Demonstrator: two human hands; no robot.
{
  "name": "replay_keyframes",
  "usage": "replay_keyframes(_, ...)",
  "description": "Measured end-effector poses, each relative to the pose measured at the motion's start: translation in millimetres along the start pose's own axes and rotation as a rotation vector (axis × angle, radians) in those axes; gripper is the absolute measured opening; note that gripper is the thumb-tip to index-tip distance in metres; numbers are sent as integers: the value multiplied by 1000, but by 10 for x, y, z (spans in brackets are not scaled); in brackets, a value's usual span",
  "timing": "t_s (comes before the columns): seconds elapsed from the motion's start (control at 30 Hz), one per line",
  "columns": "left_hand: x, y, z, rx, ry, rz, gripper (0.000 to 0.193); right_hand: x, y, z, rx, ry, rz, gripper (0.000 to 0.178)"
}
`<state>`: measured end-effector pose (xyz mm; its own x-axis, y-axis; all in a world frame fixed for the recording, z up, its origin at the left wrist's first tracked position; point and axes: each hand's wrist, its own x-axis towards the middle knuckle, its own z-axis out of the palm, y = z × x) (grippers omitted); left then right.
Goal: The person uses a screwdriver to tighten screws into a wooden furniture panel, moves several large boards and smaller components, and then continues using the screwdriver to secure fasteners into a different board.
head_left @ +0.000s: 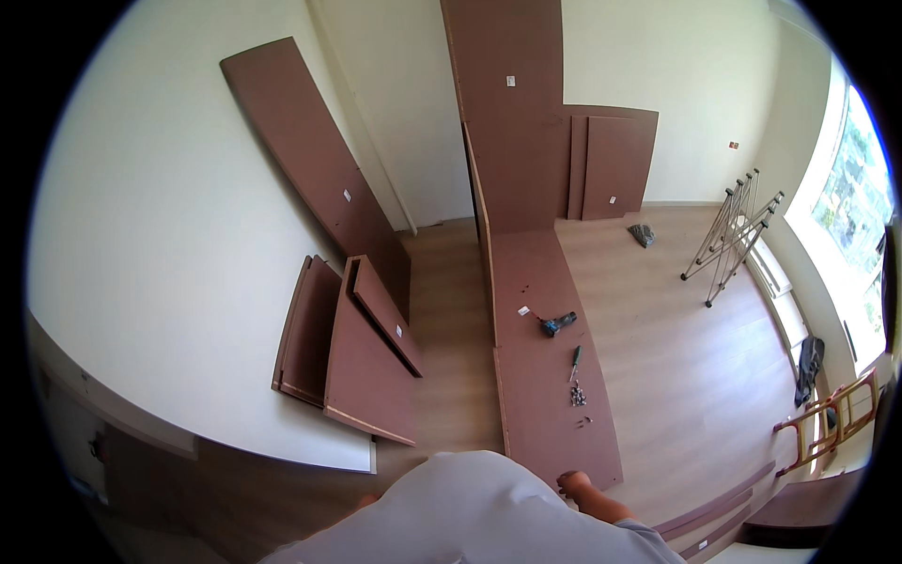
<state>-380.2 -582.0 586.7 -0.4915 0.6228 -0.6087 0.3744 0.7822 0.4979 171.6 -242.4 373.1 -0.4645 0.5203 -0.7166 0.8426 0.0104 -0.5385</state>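
Observation:
A long reddish-brown board [545,376] lies flat on the floor in front of me. My right hand [573,484] is at its near end, low over the surface, with the fingers curled in; whatever they may hold is hidden. Of my left arm only a sliver of skin [369,501] shows beside my shirt, and its fingers are out of sight. On the board lie a blue-and-black cordless drill [557,325], a green-handled screwdriver [576,359], a small heap of metal fittings [578,397] and a few loose screws [583,422]. A narrow upright panel [481,226] runs along the board's left edge.
Brown panels [376,362] lean at the left, near a tall board [315,160] against the wall. More panels [611,164] stand at the back. A folding metal frame [733,235], a dark bag [809,368] and a gold-coloured step ladder [832,418] are at the right.

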Motion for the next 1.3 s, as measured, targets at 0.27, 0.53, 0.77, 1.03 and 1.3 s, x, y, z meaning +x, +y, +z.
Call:
replay_keyframes(0.27, -23, 25, -213, 48, -5, -31, 42, -701, -858, -129, 343, -11, 336, 26)
replay_keyframes(0.53, 172, 135, -303, 77, -23, -15, 43, -1070, -1148, -174, 272, 50, 324, 21)
replay_keyframes(0.77, 153, 135, -263, 74, -30, -25, 43, -1105, -1174, -195, 309, 48, 360, 23)
replay_keyframes(1.03, 82, 114, -249, 65, -21, -36, 44, -440, -707, -24, -179, -21, -45, 21)
replay_keyframes(1.3, 45, 67, -148, 50, -29, -35, 45, -58, -361, 155, 83, 34, -67, 23)
